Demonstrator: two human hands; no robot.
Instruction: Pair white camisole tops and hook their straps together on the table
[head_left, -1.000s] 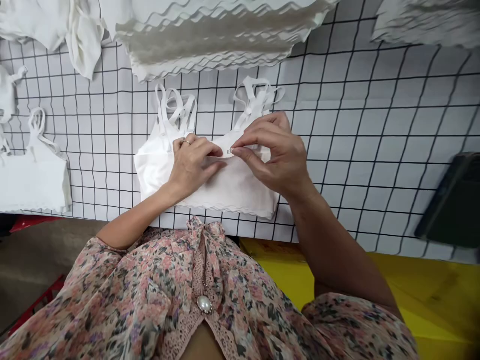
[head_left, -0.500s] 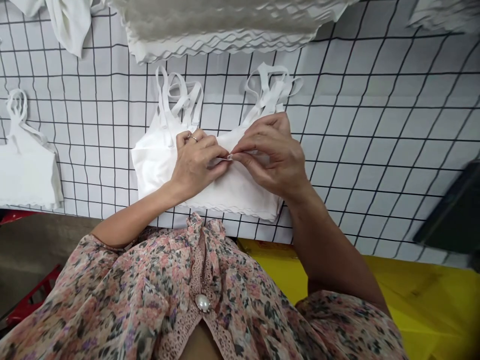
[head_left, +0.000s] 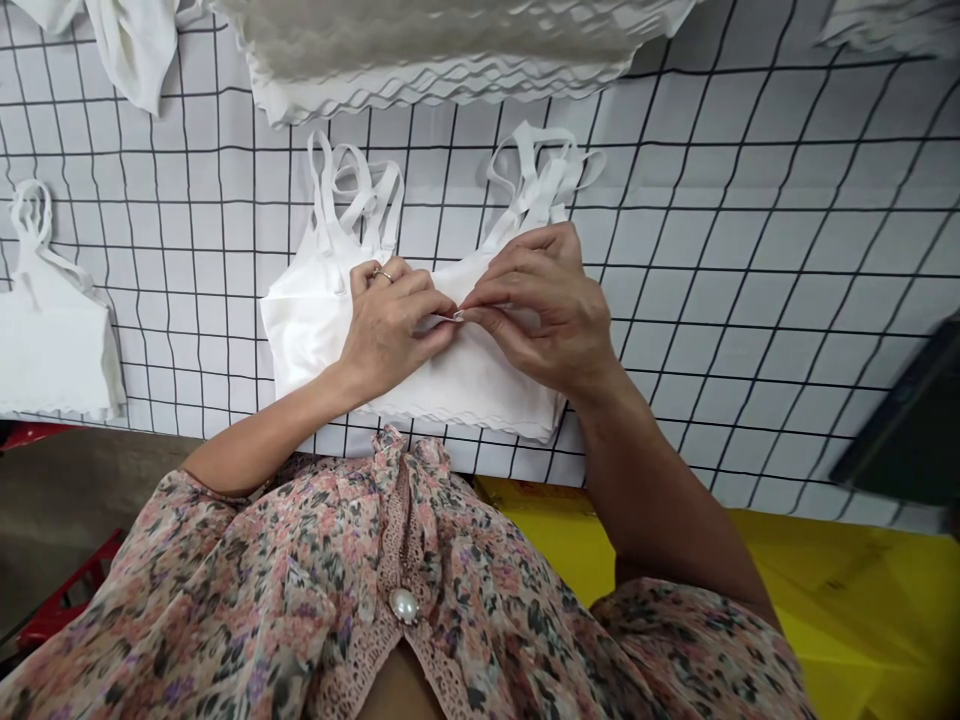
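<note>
A white camisole-style bra top [head_left: 495, 390] lies flat before me, its looped shoulder straps pointing away and its wavy hem towards my body. Over its middle, my left hand [head_left: 391, 325] is closed, thumb and forefinger pinching a thin white piece [head_left: 456, 316]. From the other side my right hand [head_left: 544, 305] pinches the same spot between thumb and fingertips, the two hands' tips almost meeting. Whether this small piece is part of the bra top or separate, I cannot tell. A ring shows on my left hand.
A pile of white garments with wavy edges [head_left: 450, 85] lies beyond on the grid-patterned cloth [head_left: 720, 300]. Another white strapped top [head_left: 56, 345] is at left, with white fabric [head_left: 135, 50] behind it. A dark object [head_left: 907, 430] sits at right; something yellow [head_left: 840, 590] is below the table edge.
Both hands keep their pinch at the middle of the bra top, with hardly any movement. The view has shifted very slightly.
</note>
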